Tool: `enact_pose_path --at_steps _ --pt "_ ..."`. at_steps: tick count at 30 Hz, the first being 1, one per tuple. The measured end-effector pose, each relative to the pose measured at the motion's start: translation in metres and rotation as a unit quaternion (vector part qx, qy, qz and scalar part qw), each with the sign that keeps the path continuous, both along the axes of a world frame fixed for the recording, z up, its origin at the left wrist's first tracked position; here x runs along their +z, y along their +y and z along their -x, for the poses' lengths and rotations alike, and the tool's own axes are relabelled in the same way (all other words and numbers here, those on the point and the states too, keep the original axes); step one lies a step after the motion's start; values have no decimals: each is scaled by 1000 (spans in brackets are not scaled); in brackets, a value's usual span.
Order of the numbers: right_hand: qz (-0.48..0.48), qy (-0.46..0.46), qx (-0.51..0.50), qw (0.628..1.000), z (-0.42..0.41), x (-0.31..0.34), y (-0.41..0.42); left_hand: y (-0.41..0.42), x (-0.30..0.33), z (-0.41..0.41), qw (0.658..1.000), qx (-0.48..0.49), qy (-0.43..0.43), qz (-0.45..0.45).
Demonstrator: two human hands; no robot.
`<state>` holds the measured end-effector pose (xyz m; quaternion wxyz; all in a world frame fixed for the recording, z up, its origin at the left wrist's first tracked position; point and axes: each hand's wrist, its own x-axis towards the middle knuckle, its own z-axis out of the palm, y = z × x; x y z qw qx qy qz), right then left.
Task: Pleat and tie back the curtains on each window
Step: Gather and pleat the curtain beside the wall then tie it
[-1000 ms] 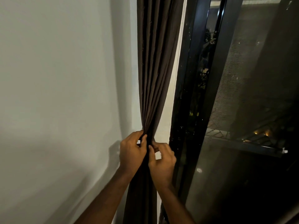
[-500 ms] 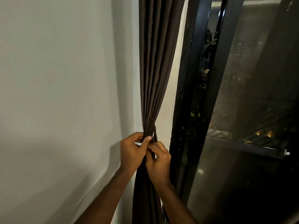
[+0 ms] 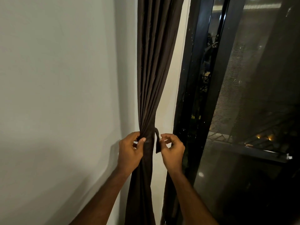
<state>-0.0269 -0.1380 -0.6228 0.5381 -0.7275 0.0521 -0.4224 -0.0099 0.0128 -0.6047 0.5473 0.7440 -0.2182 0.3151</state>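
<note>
A dark brown curtain [image 3: 154,62] hangs in narrow pleats beside the window and is gathered tight at waist height. My left hand [image 3: 129,151] grips the gathered bunch from the left, thumb pressed on its front. A dark tie-back strip [image 3: 157,142] loops out of the gather and hangs down on the right. My right hand [image 3: 172,148] pinches the strip's loose end between thumb and forefinger, a little apart from the curtain. Below the hands the curtain falls straight down.
A plain white wall [image 3: 56,95] fills the left half. To the right stands a black window frame [image 3: 191,78] with dark glass [image 3: 259,95] showing night lights outside. A narrow strip of white wall lies between curtain and frame.
My right hand has moved off to the right, drawing the strip's end out of the gather. The left hand stays on the bunch.
</note>
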Motion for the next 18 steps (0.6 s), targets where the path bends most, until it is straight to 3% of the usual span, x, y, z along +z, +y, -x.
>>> enact_pose_path --at_steps 4,7,12,14,18 --pt "45 138 0 989 -25 5 -14 2 -1 0 1000 -11 -2 -6" --pt "57 192 42 979 -37 7 -17 3 -1 2 1000 -13 -1 -5" --pt "62 164 48 983 -35 5 -16 6 0 3 1000 -18 -8 4" --pt "15 153 49 987 -30 6 -15 7 0 3 1000 -18 2 9" --pt "-41 133 164 977 -13 19 1 -2 4 2 997 -62 41 17"
